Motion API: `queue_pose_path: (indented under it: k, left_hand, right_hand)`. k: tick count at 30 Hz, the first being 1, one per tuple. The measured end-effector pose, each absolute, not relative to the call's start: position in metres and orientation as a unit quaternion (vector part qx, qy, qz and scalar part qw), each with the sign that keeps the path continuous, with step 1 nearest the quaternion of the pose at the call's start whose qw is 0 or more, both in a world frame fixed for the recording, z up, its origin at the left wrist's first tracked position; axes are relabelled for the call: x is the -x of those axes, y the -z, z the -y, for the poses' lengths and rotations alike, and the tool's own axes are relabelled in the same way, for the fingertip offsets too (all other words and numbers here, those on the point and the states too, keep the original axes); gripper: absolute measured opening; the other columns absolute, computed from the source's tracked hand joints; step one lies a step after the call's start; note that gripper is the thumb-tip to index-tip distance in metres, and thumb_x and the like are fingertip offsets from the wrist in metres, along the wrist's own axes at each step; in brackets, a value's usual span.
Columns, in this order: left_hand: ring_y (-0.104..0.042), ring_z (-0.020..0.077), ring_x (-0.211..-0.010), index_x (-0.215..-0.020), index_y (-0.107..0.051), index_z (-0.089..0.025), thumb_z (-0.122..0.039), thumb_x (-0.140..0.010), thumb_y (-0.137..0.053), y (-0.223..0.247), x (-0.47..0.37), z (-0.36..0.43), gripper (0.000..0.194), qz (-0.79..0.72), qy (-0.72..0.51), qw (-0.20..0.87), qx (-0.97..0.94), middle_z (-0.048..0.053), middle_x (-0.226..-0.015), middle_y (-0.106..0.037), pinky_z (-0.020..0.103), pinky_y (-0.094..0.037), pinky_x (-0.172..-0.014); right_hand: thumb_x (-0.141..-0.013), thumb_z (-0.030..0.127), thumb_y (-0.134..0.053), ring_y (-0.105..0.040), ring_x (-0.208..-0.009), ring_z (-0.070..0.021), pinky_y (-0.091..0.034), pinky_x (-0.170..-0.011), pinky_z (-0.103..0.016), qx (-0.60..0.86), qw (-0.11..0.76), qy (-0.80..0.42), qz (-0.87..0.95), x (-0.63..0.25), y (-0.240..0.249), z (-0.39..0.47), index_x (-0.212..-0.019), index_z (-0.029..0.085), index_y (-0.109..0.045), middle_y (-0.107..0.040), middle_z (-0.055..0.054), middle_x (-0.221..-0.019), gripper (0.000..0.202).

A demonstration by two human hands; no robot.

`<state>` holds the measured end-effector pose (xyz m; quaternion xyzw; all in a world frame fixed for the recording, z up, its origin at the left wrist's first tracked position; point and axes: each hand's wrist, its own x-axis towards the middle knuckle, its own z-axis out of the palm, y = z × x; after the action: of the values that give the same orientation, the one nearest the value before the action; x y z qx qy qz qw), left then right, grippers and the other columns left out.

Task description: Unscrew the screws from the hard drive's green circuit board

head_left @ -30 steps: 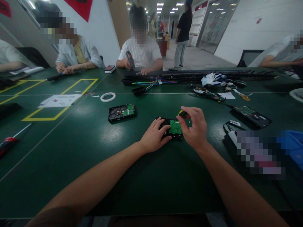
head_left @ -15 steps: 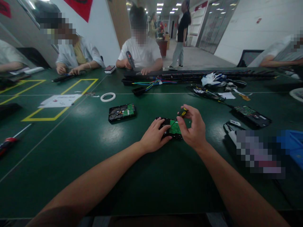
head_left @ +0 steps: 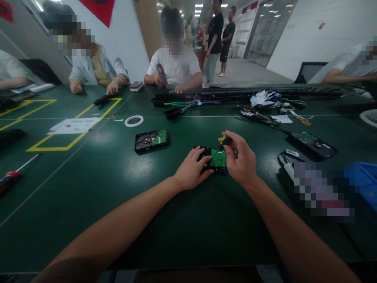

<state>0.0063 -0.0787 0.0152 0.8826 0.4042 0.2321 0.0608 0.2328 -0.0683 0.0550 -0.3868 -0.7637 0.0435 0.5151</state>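
A hard drive (head_left: 218, 158) lies flat on the table in front of me, its green circuit board facing up. My left hand (head_left: 194, 167) rests across the drive's left part and grips it, fingertips at the far side and thumb at the near edge. In my right hand (head_left: 240, 157), the fingers are closed round the yellow and black handle of a screwdriver (head_left: 225, 141). The screwdriver slants down and left over the board; its tip is near my left index finger, and I cannot tell whether it touches a screw.
A second hard drive (head_left: 151, 140) lies to the left, a third (head_left: 313, 144) to the right. White ring (head_left: 134, 121), paper sheet (head_left: 73, 125) and red-handled screwdriver (head_left: 10, 181) are at left. Wires (head_left: 191, 104) and gloves (head_left: 265, 99) lie farther back; a blue bin (head_left: 363, 182) stands right. Co-workers sit opposite.
My right fingers have shifted slightly round the screwdriver handle, which has turned or tilted a little. My left hand and the hard drive stay put. A co-worker at left has moved a black object rightward.
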Motion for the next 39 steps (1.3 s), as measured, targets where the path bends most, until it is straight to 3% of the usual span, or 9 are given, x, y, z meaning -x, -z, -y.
queue_pose_path:
  k: [4,10,19,24,28,39]
  left_hand:
    - [-0.032,0.0407,-0.162,-0.147,-0.058,-0.021,-0.047,-0.104,-0.067,-0.014,-0.006,0.078,0.051,-0.4,-0.232,0.06,-0.885,0.019,-0.163,-0.045,0.065,-0.031,-0.13]
    - [-0.033,0.0404,-0.161,-0.148,-0.057,-0.023,-0.047,-0.103,-0.068,-0.014,-0.005,0.078,0.052,-0.401,-0.236,0.066,-0.883,0.018,-0.163,-0.046,0.067,-0.032,-0.129]
    - [-0.033,0.04,-0.161,-0.147,-0.058,-0.023,-0.048,-0.104,-0.067,-0.015,-0.006,0.079,0.051,-0.404,-0.233,0.062,-0.882,0.017,-0.164,-0.045,0.066,-0.031,-0.13]
    - [-0.034,0.0411,-0.161,-0.146,-0.059,-0.02,-0.047,-0.104,-0.067,-0.016,-0.007,0.079,0.051,-0.405,-0.231,0.058,-0.883,0.02,-0.162,-0.046,0.064,-0.031,-0.131]
    - [-0.033,0.0405,-0.161,-0.147,-0.058,-0.021,-0.047,-0.104,-0.068,-0.016,-0.007,0.079,0.052,-0.4,-0.232,0.061,-0.885,0.019,-0.163,-0.045,0.065,-0.031,-0.13]
    - [-0.033,0.0406,-0.161,-0.145,-0.058,-0.02,-0.047,-0.103,-0.068,-0.016,-0.006,0.079,0.051,-0.403,-0.233,0.058,-0.883,0.019,-0.163,-0.045,0.064,-0.031,-0.131]
  right_hand:
    - [-0.102,0.018,-0.058,-0.07,-0.123,-0.0263,-0.066,-0.101,-0.05,0.374,0.515,-0.029,0.771,-0.231,-0.062,0.072,-0.155,0.039,-0.049,-0.063,-0.006,-0.144,0.058]
    - [-0.096,0.023,-0.072,-0.07,-0.108,-0.025,-0.071,-0.083,-0.044,0.389,0.543,0.02,0.744,-0.227,-0.068,0.074,-0.143,0.036,-0.059,-0.063,-0.007,-0.125,0.05]
    - [-0.1,0.016,-0.059,-0.074,-0.121,-0.0259,-0.067,-0.102,-0.05,0.369,0.542,-0.072,0.751,-0.229,-0.058,0.071,-0.15,0.032,-0.046,-0.062,-0.01,-0.145,0.054]
    - [-0.096,0.021,-0.071,-0.068,-0.119,-0.0277,-0.069,-0.09,-0.048,0.374,0.545,-0.008,0.75,-0.227,-0.066,0.074,-0.142,0.034,-0.053,-0.06,-0.009,-0.135,0.051]
    - [-0.097,0.021,-0.07,-0.065,-0.113,-0.0272,-0.069,-0.084,-0.047,0.385,0.544,0.035,0.745,-0.228,-0.069,0.072,-0.138,0.035,-0.057,-0.059,-0.008,-0.123,0.046]
    - [-0.102,0.019,-0.06,-0.075,-0.116,-0.0255,-0.066,-0.101,-0.049,0.379,0.544,-0.061,0.746,-0.228,-0.058,0.07,-0.153,0.033,-0.045,-0.064,-0.01,-0.145,0.055]
